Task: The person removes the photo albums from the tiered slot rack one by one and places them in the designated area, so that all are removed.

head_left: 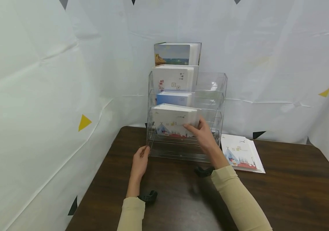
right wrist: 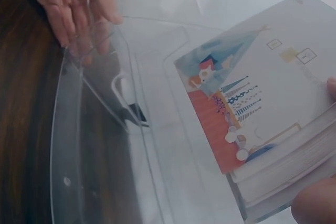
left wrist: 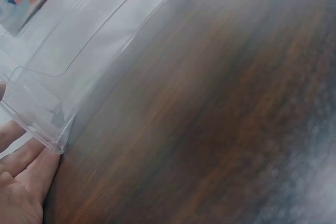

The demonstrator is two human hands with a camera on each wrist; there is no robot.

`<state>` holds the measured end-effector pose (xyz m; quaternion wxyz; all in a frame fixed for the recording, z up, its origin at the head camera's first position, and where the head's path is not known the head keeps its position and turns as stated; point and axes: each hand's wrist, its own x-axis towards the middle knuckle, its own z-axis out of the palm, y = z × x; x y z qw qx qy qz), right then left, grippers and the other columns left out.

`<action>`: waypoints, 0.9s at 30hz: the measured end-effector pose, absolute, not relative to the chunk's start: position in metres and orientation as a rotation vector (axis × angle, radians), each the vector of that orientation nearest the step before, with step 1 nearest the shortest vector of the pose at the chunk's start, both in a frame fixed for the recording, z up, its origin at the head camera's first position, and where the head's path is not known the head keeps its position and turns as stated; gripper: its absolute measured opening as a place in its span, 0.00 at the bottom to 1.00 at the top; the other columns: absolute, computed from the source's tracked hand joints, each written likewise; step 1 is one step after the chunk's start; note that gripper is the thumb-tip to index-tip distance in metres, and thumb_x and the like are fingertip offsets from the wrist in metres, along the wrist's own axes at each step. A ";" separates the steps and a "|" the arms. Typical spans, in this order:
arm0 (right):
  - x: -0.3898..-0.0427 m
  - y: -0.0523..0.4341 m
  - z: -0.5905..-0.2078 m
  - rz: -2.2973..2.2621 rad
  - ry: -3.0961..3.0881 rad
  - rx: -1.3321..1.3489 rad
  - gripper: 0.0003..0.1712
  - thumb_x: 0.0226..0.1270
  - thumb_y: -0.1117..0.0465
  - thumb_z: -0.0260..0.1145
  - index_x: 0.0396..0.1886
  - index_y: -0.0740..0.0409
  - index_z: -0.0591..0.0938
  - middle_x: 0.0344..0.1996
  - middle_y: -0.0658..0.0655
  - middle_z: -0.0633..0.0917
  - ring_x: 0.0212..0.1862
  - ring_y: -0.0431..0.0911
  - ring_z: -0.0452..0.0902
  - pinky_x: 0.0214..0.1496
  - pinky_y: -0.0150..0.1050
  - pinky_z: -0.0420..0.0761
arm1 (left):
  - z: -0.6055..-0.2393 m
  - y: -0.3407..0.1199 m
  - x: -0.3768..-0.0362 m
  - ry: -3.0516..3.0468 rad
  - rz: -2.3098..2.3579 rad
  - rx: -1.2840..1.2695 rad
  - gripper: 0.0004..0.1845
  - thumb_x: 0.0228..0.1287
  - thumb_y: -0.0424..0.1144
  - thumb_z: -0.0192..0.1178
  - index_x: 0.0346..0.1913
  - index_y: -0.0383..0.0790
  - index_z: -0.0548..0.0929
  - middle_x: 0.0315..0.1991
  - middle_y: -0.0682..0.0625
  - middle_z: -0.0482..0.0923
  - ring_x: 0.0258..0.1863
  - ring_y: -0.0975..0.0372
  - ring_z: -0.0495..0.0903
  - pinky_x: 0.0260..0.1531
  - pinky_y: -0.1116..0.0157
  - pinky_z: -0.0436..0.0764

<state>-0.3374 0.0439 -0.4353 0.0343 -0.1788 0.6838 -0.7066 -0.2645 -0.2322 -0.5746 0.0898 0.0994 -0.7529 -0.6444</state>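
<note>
I see my right hand (head_left: pixel 203 133) gripping a white book (head_left: pixel 173 123) by its right edge, thumb in front and fingers behind, so the book sits directly left of that hand. The book stands in a lower tier of the clear acrylic rack (head_left: pixel 210 96) at the far middle of the brown table (head_left: pixel 291 192) (its cover shows a blue tent and a red strip). My left hand (head_left: pixel 139 162) rests with straight, relaxed fingers against the rack's near left corner, lower and further left than the book, holding nothing. Three more books fill the tiers above. Another matching book (head_left: pixel 242 153) lies flat on the table, right of the rack.
</note>
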 end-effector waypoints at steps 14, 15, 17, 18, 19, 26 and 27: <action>-0.311 0.081 -0.416 -2.183 2.198 -0.609 0.32 0.78 0.56 0.72 0.76 0.43 0.70 0.69 0.50 0.83 0.70 0.44 0.79 0.68 0.39 0.79 | -0.571 -0.230 -0.263 -2.259 -1.864 0.304 0.34 0.84 0.62 0.53 0.76 0.39 0.75 0.74 0.38 0.76 0.78 0.43 0.72 0.78 0.42 0.71; -0.308 0.085 -0.415 -2.183 2.207 -0.604 0.33 0.78 0.56 0.72 0.77 0.43 0.70 0.70 0.51 0.82 0.71 0.44 0.78 0.69 0.39 0.79 | -0.571 -0.230 -0.262 -2.260 -1.862 0.303 0.34 0.84 0.62 0.53 0.76 0.39 0.75 0.74 0.37 0.76 0.78 0.43 0.72 0.78 0.42 0.71; -0.303 0.094 -0.412 -2.172 2.241 -0.590 0.34 0.78 0.54 0.72 0.78 0.42 0.70 0.70 0.51 0.81 0.71 0.43 0.77 0.69 0.38 0.78 | -0.570 -0.229 -0.261 -2.263 -1.861 0.301 0.33 0.85 0.61 0.53 0.76 0.40 0.75 0.74 0.38 0.76 0.78 0.43 0.72 0.78 0.41 0.71; -0.300 0.099 -0.411 -2.177 2.246 -0.586 0.34 0.78 0.54 0.72 0.78 0.42 0.70 0.70 0.51 0.81 0.72 0.44 0.77 0.69 0.39 0.78 | -0.570 -0.229 -0.261 -2.266 -1.857 0.298 0.33 0.85 0.61 0.52 0.76 0.40 0.75 0.75 0.38 0.76 0.78 0.43 0.72 0.78 0.41 0.71; -0.297 0.104 -0.410 -2.183 2.248 -0.587 0.34 0.79 0.55 0.72 0.78 0.43 0.70 0.70 0.51 0.81 0.72 0.43 0.77 0.69 0.39 0.77 | -0.571 -0.229 -0.261 -2.269 -1.851 0.296 0.32 0.85 0.60 0.52 0.76 0.39 0.75 0.74 0.37 0.76 0.77 0.43 0.72 0.78 0.41 0.71; -0.282 0.144 -0.408 -2.226 2.297 -0.563 0.33 0.80 0.59 0.69 0.79 0.45 0.70 0.69 0.47 0.82 0.72 0.42 0.76 0.70 0.41 0.74 | -0.573 -0.230 -0.263 -2.273 -1.828 0.290 0.34 0.85 0.60 0.52 0.76 0.37 0.74 0.73 0.36 0.77 0.77 0.42 0.73 0.76 0.40 0.72; -0.280 0.150 -0.408 -2.253 2.280 -0.555 0.32 0.80 0.60 0.69 0.79 0.46 0.71 0.68 0.46 0.82 0.71 0.41 0.76 0.69 0.39 0.75 | -0.573 -0.230 -0.263 -2.275 -1.826 0.293 0.34 0.85 0.61 0.52 0.76 0.37 0.74 0.73 0.36 0.77 0.77 0.42 0.73 0.77 0.40 0.72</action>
